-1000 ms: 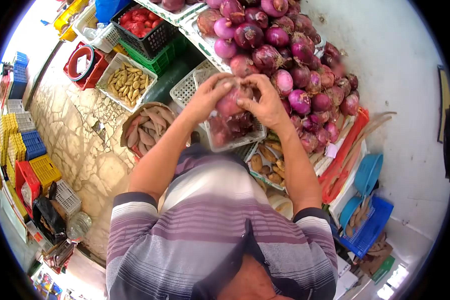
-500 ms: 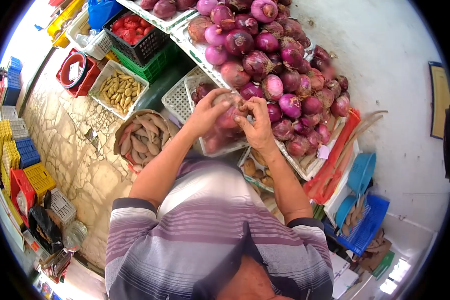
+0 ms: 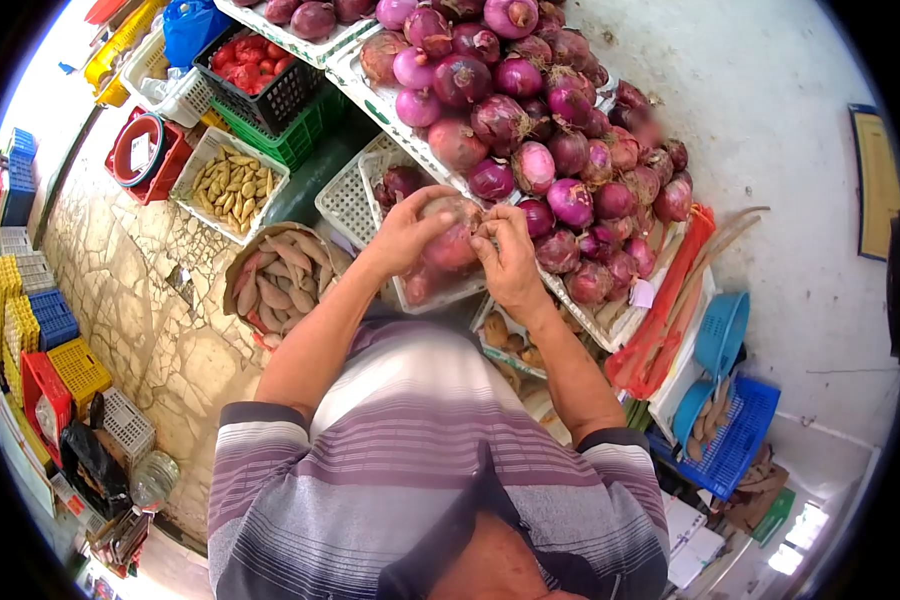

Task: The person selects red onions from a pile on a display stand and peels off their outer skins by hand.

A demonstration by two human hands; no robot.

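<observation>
My left hand (image 3: pixel 407 238) is closed around a red onion (image 3: pixel 454 244) and holds it over a white crate (image 3: pixel 444 303). The onion's side facing me shows reddish-purple, with a paler, dull upper part. My right hand (image 3: pixel 513 262) is beside it, thumb and fingers pinched together at the onion's right edge. Whatever lies between those fingertips is too small to make out. More onions sit in the crate, one (image 3: pixel 416 287) just below my hands and another (image 3: pixel 400 186) behind my left hand.
A big heap of red onions (image 3: pixel 530 120) lies on the stand ahead. To the left are a basket of sweet potatoes (image 3: pixel 282 278), a white crate of small yellowish produce (image 3: pixel 232 190) and a black crate (image 3: pixel 270 100). Red netting (image 3: pixel 660 320) and blue baskets (image 3: pixel 722 335) are right.
My right fingers have drawn closer together at the onion's edge. My left hand keeps its hold. The whole view has shifted slightly.
</observation>
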